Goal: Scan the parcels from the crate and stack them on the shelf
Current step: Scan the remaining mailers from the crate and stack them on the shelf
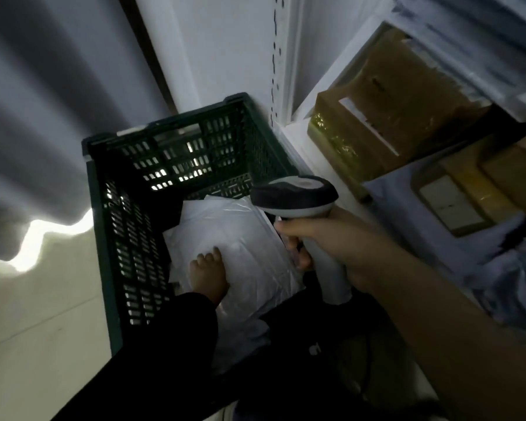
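I'm at the scanning step, not yet at stacking. My right hand [325, 241] is wrapped round the handle of the scanner [295, 194], whose head hangs over the right edge of the crate [134, 238] and points down into it. My left hand [208, 273] lies on top of the white parcel [249, 235], which fills the near right part of the crate floor. Its fingers rest on the plastic, but it is too dark to tell whether they have hold of it. I judge the next move calls for turning the parcel until its label faces the scanner, since I see no label on the upper side. After that comes a lift to the shelf [286, 86] just to the right. By count: one crate, one scanner, one parcel plain to see, perhaps more plastic beneath it. On the shelf there is one big cardboard box [392, 117] above and at least two smaller boxes [474, 183] below.
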